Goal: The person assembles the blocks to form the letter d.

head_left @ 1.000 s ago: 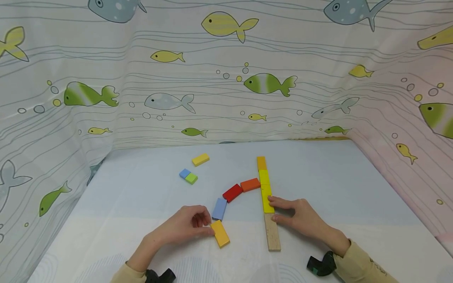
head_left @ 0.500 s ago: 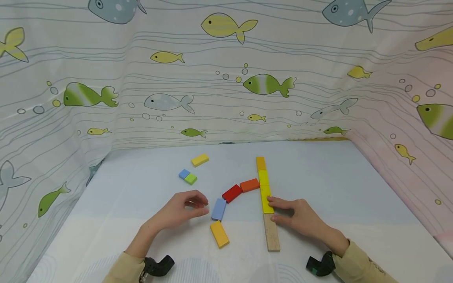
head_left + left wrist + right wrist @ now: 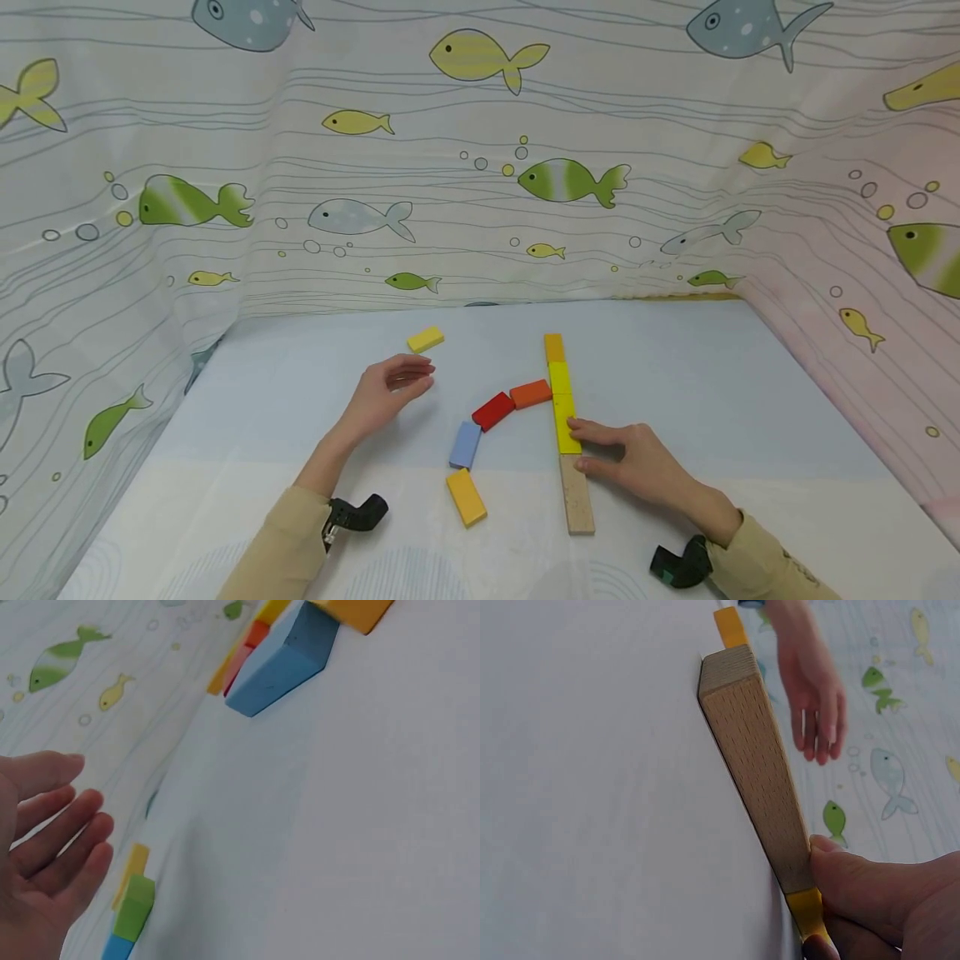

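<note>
My left hand (image 3: 392, 390) is in the air with relaxed fingers and holds nothing. It hides the small green block (image 3: 135, 909) and blue block (image 3: 118, 948) in the head view; the left wrist view shows them beside it. My right hand (image 3: 637, 460) touches the straight row: its fingertip rests on a yellow block (image 3: 566, 437), its thumb against the plain wooden block (image 3: 579, 504). A curve of blocks leads left from the row: orange-red (image 3: 531, 394), red (image 3: 493, 412), light blue (image 3: 465, 445) and orange-yellow (image 3: 467, 498).
A loose yellow block (image 3: 426, 339) lies farther back, beyond my left hand. Another yellow block (image 3: 560, 377) and an orange one (image 3: 553, 347) form the row's far end. A fish-patterned cloth (image 3: 450, 275) hangs behind and beside the pale tabletop (image 3: 675, 367).
My left hand has let go of the orange-yellow block and moved away, up and left over the small blue and green blocks. My right hand stays against the row.
</note>
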`<action>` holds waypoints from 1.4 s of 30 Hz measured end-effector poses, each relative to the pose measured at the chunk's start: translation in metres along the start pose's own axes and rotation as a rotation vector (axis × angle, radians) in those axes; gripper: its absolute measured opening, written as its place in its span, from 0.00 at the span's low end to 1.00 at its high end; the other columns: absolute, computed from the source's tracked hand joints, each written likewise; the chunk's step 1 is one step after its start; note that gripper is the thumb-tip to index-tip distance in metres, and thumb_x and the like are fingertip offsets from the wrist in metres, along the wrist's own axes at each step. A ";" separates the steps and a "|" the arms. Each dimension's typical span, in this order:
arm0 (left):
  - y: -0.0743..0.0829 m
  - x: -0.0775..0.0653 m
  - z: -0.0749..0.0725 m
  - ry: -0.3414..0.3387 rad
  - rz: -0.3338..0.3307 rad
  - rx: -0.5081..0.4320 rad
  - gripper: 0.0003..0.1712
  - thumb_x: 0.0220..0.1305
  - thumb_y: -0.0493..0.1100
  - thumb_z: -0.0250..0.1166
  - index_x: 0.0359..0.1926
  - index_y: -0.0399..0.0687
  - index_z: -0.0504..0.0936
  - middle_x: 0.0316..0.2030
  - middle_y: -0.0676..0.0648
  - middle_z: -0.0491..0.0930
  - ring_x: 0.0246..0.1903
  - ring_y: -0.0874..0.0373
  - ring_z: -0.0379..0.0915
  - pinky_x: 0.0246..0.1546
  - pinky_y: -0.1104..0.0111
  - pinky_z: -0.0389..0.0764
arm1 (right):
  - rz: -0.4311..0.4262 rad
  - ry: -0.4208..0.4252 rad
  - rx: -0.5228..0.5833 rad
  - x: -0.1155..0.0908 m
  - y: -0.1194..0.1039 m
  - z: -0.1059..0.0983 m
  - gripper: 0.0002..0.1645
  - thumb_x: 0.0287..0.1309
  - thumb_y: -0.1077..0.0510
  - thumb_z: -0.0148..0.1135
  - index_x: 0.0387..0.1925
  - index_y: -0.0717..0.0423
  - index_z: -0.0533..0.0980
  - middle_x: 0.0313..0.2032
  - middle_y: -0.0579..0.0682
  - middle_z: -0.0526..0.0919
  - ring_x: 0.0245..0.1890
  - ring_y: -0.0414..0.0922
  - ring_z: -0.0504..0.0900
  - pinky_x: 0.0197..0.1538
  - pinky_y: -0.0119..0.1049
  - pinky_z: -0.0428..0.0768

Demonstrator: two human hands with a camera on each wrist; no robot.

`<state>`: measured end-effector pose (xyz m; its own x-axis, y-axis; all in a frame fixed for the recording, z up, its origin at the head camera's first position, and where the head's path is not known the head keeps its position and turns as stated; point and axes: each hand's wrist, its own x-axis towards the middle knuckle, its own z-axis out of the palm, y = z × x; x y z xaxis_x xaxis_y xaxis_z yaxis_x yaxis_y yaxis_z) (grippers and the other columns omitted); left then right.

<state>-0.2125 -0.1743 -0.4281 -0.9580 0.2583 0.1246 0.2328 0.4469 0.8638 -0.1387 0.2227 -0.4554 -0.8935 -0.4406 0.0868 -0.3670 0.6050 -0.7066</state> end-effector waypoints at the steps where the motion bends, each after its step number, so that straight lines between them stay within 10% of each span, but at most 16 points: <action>1: -0.001 0.003 0.000 0.024 -0.003 -0.010 0.22 0.67 0.46 0.68 0.58 0.42 0.79 0.53 0.42 0.83 0.54 0.50 0.80 0.58 0.64 0.80 | 0.001 0.000 0.000 0.000 0.000 0.000 0.31 0.57 0.40 0.70 0.59 0.48 0.81 0.62 0.38 0.78 0.66 0.47 0.74 0.63 0.52 0.75; 11: -0.006 0.029 0.002 0.197 -0.025 -0.022 0.19 0.66 0.44 0.68 0.56 0.44 0.80 0.53 0.45 0.83 0.55 0.53 0.79 0.59 0.69 0.78 | 0.002 0.000 -0.013 0.000 0.000 0.001 0.31 0.57 0.39 0.70 0.59 0.48 0.81 0.62 0.37 0.78 0.66 0.46 0.74 0.63 0.53 0.75; 42: -0.030 0.069 -0.004 0.314 -0.217 0.058 0.24 0.59 0.35 0.71 0.57 0.37 0.78 0.56 0.38 0.81 0.58 0.45 0.76 0.63 0.57 0.75 | -0.004 -0.001 -0.013 0.000 0.001 -0.001 0.31 0.56 0.40 0.70 0.60 0.47 0.80 0.62 0.38 0.78 0.66 0.47 0.74 0.65 0.51 0.74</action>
<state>-0.2860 -0.1734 -0.4433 -0.9885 -0.1188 0.0934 0.0196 0.5122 0.8586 -0.1395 0.2237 -0.4553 -0.8920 -0.4432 0.0891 -0.3736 0.6118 -0.6972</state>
